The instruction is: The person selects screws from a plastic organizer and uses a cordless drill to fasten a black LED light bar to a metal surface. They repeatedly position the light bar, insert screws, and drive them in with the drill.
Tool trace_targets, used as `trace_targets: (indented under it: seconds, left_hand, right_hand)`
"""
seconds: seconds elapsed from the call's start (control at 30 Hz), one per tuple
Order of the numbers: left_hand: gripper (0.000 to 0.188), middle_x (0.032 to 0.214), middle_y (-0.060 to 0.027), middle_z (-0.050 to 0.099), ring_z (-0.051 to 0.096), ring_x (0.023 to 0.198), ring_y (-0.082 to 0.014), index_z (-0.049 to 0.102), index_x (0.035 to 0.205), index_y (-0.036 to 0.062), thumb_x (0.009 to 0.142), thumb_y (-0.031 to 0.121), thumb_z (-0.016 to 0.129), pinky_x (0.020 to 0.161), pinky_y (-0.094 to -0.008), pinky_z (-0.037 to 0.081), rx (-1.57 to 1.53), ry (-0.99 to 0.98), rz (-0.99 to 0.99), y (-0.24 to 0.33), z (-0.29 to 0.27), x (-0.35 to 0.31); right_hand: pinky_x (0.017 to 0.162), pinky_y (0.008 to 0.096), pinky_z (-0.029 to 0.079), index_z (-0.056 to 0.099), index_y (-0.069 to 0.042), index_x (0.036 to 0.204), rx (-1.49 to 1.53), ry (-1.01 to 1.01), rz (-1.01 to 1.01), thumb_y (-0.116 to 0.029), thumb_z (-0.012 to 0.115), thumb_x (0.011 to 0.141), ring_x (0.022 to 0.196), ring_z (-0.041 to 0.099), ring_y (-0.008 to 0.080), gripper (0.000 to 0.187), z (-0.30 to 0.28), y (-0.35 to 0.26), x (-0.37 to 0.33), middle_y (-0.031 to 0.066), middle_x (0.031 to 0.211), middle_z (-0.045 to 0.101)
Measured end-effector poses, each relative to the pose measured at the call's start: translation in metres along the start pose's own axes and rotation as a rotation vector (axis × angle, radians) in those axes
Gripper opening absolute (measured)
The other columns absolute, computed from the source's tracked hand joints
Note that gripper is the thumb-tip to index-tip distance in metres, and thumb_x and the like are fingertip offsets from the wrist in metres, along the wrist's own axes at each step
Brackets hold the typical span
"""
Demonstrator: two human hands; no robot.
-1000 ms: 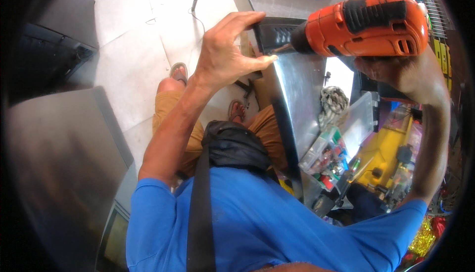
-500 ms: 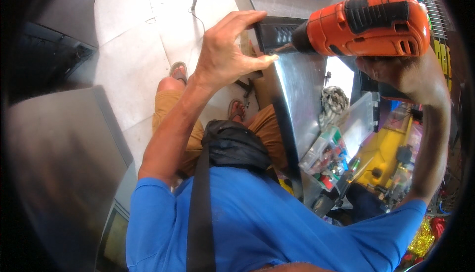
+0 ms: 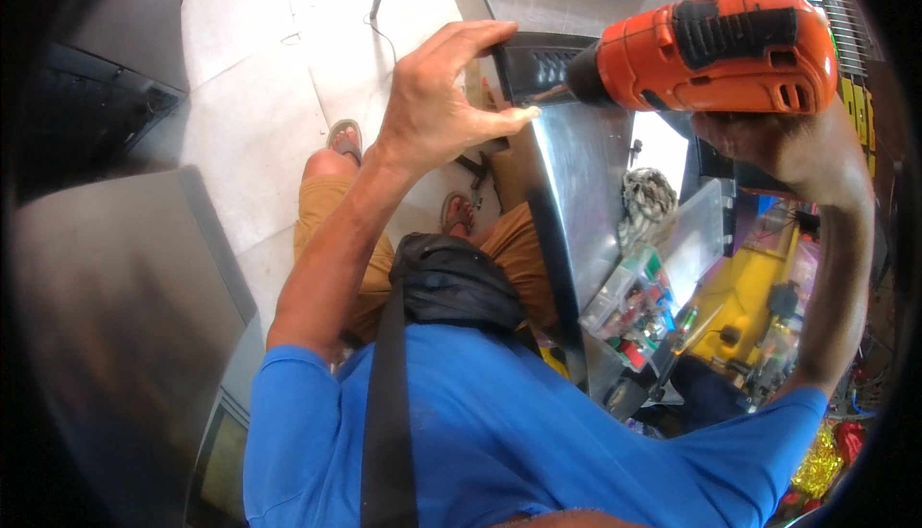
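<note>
My right hand (image 3: pixel 768 139) is wrapped around an orange and black cordless drill (image 3: pixel 663 62), mostly from below. The drill lies level and its black chuck points left. A thin bit reaches from the chuck to a black slotted piece (image 3: pixel 538 60) at the edge of the metal worktable (image 3: pixel 588 168). My left hand (image 3: pixel 432 96) grips the end of that piece, fingers along its far edge and thumb at its near edge. The drill's body hides most of my right fingers, and whether the bit's tip touches the piece is hard to make out.
On the worktable are a bundle of grey cord (image 3: pixel 649 197) and an open clear parts box (image 3: pixel 634 307) with small coloured pieces. A yellow case (image 3: pixel 744 307) with tools stands to the right. Large grey cabinets (image 3: pixel 125 269) stand at left beside the pale tiled floor (image 3: pixel 245 77).
The drill has shifted very slightly to the right and nearer. My left hand and the black slotted piece stay in place.
</note>
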State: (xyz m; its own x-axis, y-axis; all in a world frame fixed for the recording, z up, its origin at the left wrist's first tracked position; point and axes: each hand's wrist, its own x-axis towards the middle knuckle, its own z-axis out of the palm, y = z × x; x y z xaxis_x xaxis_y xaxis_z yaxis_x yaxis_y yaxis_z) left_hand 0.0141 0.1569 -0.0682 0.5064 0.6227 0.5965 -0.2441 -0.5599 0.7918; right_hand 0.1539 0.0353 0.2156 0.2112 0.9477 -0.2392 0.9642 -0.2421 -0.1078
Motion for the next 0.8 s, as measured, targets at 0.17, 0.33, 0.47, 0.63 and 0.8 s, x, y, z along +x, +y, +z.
trace_targets:
  seconds: [0.17, 0.33, 0.47, 0.63, 0.8]
  left_hand:
    - [0.068, 0.118, -0.0150, 0.073, 0.072, 0.108, -0.0260, 0.069, 0.123, 0.0002, 0.062, 0.017, 0.093, 0.098, -0.0349, 0.059, 0.000, 0.000, 0.004, -0.002, 0.001, -0.001]
    - [0.067, 0.118, -0.0151, 0.073, 0.072, 0.108, -0.0260, 0.069, 0.123, 0.0002, 0.062, 0.017, 0.092, 0.098, -0.0350, 0.059, 0.011, 0.000, 0.016, 0.000, 0.000, 0.001]
    - [0.067, 0.118, -0.0151, 0.073, 0.072, 0.108, -0.0261, 0.070, 0.123, 0.0002, 0.062, 0.016, 0.092, 0.097, -0.0349, 0.059, -0.004, -0.002, 0.037, -0.002, 0.003, 0.003]
    - [0.071, 0.120, -0.0157, 0.072, 0.071, 0.112, -0.0265, 0.068, 0.127, 0.0028, 0.064, 0.021, 0.094, 0.102, -0.0377, 0.058, 0.010, -0.023, 0.023, -0.003, 0.001, 0.001]
    - [0.071, 0.121, -0.0155, 0.072, 0.071, 0.112, -0.0262, 0.068, 0.127, 0.0024, 0.064, 0.021, 0.094, 0.102, -0.0375, 0.058, 0.045, -0.010, -0.016, -0.001, -0.004, -0.003]
  right_hand:
    - [0.068, 0.0328, 0.060, 0.073, -0.005, 0.111, 0.058, -0.009, 0.016, -0.013, 0.087, 0.079, 0.074, 0.073, 0.0157, 0.036, 0.001, 0.002, 0.001, 0.0064, 0.086, 0.075]
    - [0.072, 0.0335, 0.060, 0.073, -0.005, 0.113, 0.024, -0.067, 0.081, -0.010, 0.087, 0.076, 0.078, 0.074, 0.0170, 0.039, -0.005, 0.003, 0.001, 0.0073, 0.089, 0.076]
    - [0.076, 0.0341, 0.060, 0.075, -0.004, 0.114, 0.109, -0.052, 0.165, -0.004, 0.085, 0.072, 0.083, 0.074, 0.0185, 0.043, -0.005, 0.000, 0.000, 0.0090, 0.094, 0.077]
    - [0.078, 0.0348, 0.060, 0.075, -0.004, 0.115, 0.094, -0.106, 0.191, -0.004, 0.085, 0.072, 0.085, 0.074, 0.0194, 0.044, -0.007, 0.001, 0.004, 0.0090, 0.096, 0.077]
    - [0.081, 0.0384, 0.063, 0.072, -0.004, 0.118, 0.074, -0.084, -0.188, -0.014, 0.089, 0.075, 0.088, 0.076, 0.0210, 0.047, -0.002, 0.008, 0.011, 0.0095, 0.096, 0.078]
